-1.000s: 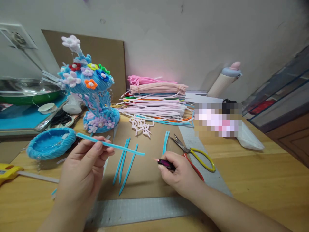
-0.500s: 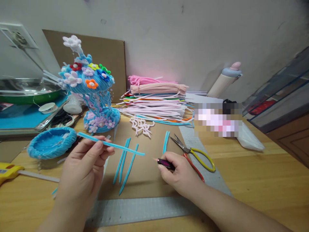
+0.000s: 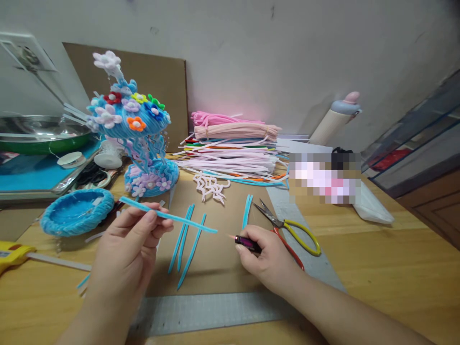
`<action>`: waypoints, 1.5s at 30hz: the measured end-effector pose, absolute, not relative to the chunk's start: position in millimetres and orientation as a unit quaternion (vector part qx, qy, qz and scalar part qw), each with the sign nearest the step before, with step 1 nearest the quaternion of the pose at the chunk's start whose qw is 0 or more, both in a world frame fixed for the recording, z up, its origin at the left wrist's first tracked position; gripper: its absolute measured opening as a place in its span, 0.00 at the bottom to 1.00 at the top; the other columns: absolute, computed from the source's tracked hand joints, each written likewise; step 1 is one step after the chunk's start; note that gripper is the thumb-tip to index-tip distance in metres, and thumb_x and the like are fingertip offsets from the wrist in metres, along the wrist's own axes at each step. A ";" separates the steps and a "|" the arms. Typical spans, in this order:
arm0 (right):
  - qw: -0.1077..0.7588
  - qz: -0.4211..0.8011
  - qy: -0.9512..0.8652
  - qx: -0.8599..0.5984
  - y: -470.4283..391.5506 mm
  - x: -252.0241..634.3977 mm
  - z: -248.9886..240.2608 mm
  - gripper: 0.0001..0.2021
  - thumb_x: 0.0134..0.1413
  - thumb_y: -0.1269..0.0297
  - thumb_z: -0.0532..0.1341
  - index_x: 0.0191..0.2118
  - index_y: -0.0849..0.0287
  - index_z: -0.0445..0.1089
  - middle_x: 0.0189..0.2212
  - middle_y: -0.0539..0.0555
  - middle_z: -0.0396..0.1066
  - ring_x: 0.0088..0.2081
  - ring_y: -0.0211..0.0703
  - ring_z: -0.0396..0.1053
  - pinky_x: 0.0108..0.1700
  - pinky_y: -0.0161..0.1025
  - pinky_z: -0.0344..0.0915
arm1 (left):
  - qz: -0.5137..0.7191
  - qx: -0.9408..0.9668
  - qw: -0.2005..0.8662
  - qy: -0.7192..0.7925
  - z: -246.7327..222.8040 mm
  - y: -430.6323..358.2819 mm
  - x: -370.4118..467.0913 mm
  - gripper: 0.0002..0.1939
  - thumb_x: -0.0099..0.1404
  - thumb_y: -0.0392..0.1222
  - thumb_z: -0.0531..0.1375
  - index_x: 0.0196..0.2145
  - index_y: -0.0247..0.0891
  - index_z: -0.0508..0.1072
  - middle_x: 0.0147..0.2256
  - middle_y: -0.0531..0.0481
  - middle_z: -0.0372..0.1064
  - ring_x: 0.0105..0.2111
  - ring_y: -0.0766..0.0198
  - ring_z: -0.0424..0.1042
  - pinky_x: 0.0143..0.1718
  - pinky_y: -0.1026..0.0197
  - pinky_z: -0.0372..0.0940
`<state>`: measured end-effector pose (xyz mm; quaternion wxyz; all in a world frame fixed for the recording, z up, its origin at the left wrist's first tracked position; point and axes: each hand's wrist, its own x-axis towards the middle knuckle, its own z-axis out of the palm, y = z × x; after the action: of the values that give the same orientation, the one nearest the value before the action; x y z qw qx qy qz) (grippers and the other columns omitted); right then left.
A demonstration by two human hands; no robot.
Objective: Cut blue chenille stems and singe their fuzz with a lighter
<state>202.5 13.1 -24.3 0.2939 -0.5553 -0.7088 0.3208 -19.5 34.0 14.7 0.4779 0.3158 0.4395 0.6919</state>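
While the wall [image 3: 233,57] rises behind, the wooden table [image 3: 381,268] spreads across the view, a grey mat [image 3: 201,314] lying on it beneath a flat brown cardboard sheet [image 3: 215,280]. A larger-looking cardboard panel [image 3: 172,96] leans at the back, behind a blue ornament [image 3: 125,117] covered in coloured flowers. A metal bowl [image 3: 46,146] with a green outside is at the far left, and bundles of fuzzy stems [image 3: 230,155], mostly pink and white, are piled beyond the sheet, with a bottle [image 3: 332,120] to their right. Nearer, a round blue basket [image 3: 77,211] sits beside the left hand [image 3: 132,244], whose thumb and fingers are pinched together on a blue strip [image 3: 190,223]. That strip is held above the sheet, slanting down toward the right hand [image 3: 268,256]. The fingers of the right hand are curled around a dark lighter [image 3: 247,243], its tip facing the strip's free end, near but apart. Scissors [image 3: 276,223] with one yellow and one red handle lie open just beside that hand. Three loose strips [image 3: 180,244] lie under and beyond the held one, two shorter-looking pieces [image 3: 247,212] by the scissors. Smallest is the faint flame [image 3: 230,236] at the lighter's tip.
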 end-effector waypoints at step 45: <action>0.269 0.323 -0.712 -0.562 14.5 202.4 -27.1 0.07 0.48 0.67 0.55 0.22 0.58 0.57 0.20 0.46 0.57 0.24 0.35 0.56 0.25 0.32 0.49 | 0.682 0.315 0.488 0.444 14.8 33.6 -18.5 0.04 0.49 0.35 0.67 0.25 0.35 0.75 0.27 0.54 0.74 0.24 0.69 0.73 0.28 0.71 0.71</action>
<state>202.4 14.5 -27.1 0.2689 -0.5620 -0.7122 0.3234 -18.5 33.6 14.8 0.4881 0.3148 0.4439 0.6824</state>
